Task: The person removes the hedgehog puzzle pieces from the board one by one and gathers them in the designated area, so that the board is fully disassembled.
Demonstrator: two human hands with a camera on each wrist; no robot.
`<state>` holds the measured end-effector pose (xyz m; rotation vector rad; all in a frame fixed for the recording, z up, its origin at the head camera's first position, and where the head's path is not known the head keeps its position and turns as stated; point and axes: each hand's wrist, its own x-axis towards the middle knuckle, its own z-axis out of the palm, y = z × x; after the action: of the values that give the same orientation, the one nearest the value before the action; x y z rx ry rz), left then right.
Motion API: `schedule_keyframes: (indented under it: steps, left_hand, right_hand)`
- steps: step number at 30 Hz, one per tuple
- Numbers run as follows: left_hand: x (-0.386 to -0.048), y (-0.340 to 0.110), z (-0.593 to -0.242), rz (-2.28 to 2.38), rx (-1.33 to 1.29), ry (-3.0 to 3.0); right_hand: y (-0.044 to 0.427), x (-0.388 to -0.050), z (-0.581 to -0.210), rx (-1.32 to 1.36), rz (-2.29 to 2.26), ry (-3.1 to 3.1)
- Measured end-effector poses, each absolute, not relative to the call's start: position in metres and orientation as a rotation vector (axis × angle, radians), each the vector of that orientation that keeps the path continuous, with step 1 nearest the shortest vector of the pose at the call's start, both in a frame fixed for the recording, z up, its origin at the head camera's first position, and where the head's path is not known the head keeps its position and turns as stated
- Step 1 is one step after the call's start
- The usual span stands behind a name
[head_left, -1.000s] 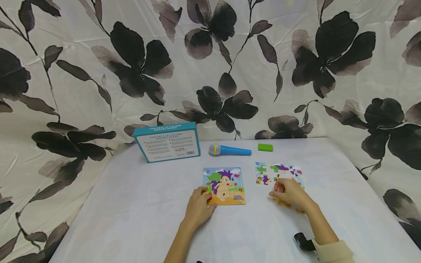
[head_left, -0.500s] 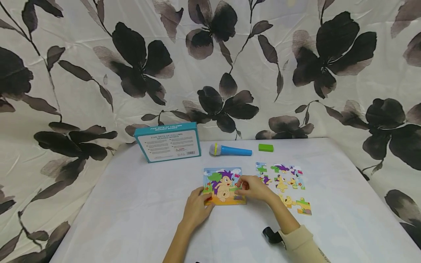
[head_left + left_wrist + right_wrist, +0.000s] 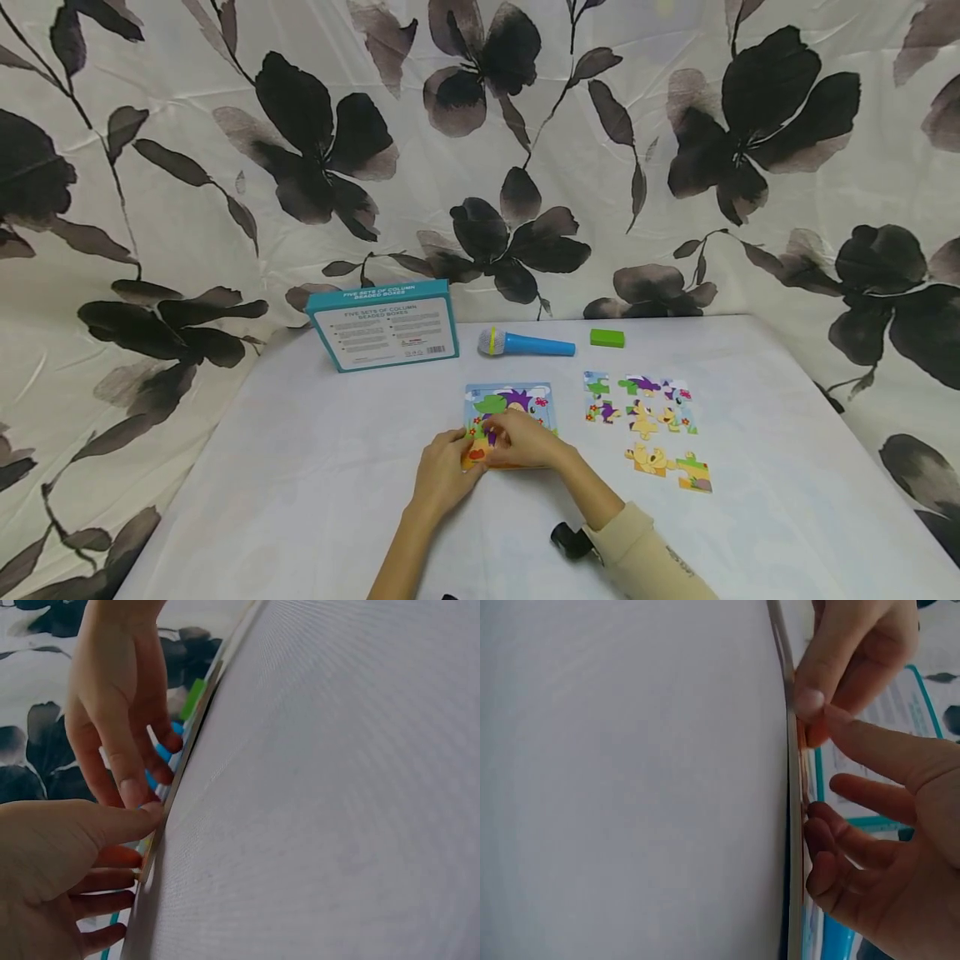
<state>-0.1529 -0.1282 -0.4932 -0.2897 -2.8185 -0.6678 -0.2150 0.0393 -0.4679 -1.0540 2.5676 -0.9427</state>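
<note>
A square puzzle board (image 3: 510, 400) printed with a purple hedgehog lies on the table. My left hand (image 3: 441, 473) holds its near left corner, thumb along the near edge and fingers on the left side. Over the board's lower part is my right hand (image 3: 521, 442), its bent fingertips close to the left hand. Anything between those fingertips is hidden. In the left wrist view, the left thumb (image 3: 142, 820) touches the board's edge (image 3: 187, 742). In the right wrist view, the right thumb (image 3: 855, 735) meets the left hand's thumb. Loose puzzle pieces (image 3: 643, 419) lie to the right.
Behind the board lie a blue toy microphone (image 3: 528, 342) and a green block (image 3: 607, 338). A teal and white box (image 3: 384, 325) stands at the back left. White cloth covers the table (image 3: 315, 483), and a floral curtain (image 3: 562, 150) hangs behind.
My right hand has moved left from the loose pieces, across the board to beside the left hand. Pieces it covered now show. My left hand has stayed nearly still at the board's corner.
</note>
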Motion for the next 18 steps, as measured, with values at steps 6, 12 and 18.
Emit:
schedule_keyframes:
  steps: [6,12,18]
  left_hand:
    - [-0.152,-0.129,-0.491,-0.686,-0.287,-2.836]
    - [-0.15,-0.132,-0.49,-0.777,-0.292,-2.86]
    - [-0.15,-0.133,-0.491,-0.823,-0.275,-2.885]
  right_hand:
    - [0.027,-0.214,-0.469,-1.071,-0.801,2.611]
    - [0.021,-0.211,-0.467,-1.007,-0.704,2.675]
    - [0.018,-0.208,-0.468,-0.911,-0.683,2.693]
